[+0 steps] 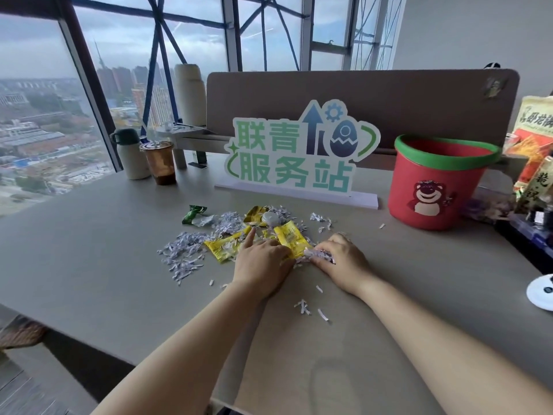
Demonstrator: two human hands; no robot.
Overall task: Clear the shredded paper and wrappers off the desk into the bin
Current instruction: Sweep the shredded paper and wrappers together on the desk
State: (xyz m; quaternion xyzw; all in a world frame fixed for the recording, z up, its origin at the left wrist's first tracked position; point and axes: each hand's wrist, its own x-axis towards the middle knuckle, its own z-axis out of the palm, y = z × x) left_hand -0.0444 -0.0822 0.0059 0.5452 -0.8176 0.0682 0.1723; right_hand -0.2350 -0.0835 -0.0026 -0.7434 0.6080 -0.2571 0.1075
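My right hand (339, 260) was curled over a clump of shredded paper (320, 256); my left hand (263, 260) lay flat and empty on the yellow wrappers (291, 239). The bin (434, 187) stood far-right of both hands, nearer the right one, on the desk (104, 250).

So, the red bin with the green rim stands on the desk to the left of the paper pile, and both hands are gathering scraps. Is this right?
Not quite. The head view shows the red bin on the desk to the right of the paper pile, not the left. The rest holds: its rim is green, and the left hand and right hand are both gathering scraps.
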